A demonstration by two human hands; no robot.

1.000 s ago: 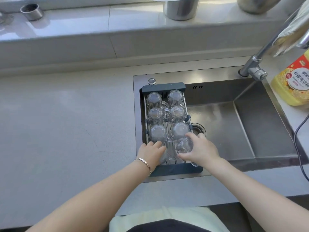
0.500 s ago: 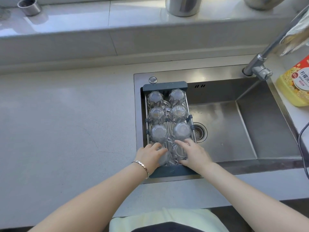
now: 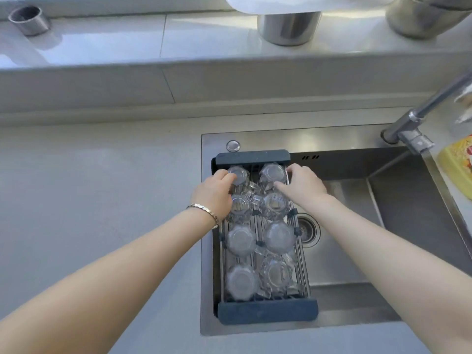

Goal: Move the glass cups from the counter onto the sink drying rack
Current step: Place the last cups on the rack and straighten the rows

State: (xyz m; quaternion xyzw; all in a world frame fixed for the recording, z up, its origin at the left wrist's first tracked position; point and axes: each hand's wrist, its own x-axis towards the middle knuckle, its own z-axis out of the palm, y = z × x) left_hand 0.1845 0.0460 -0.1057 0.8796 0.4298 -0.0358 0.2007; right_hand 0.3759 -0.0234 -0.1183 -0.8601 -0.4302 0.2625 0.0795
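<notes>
Several clear glass cups stand upside down in two rows on the dark-framed drying rack (image 3: 267, 311), which spans the left part of the sink. My left hand (image 3: 213, 192), with a bracelet on the wrist, has its fingers curled around the far left glass cup (image 3: 240, 175). My right hand (image 3: 300, 183) reaches to the far right glass cup (image 3: 272, 173), thumb and fingers on either side of it. The nearer cups (image 3: 241, 281) stand free of both hands.
The steel sink basin (image 3: 344, 231) with its drain lies to the right of the rack. A faucet (image 3: 413, 123) juts in from the right, beside a yellow detergent bottle (image 3: 457, 162). Metal containers (image 3: 288, 28) stand on the back ledge. Grey counter (image 3: 102, 187) stretches left.
Both hands moved from the near end of the rack to its far end, leaving the two nearest cups standing. The camera has come closer over the sink.
</notes>
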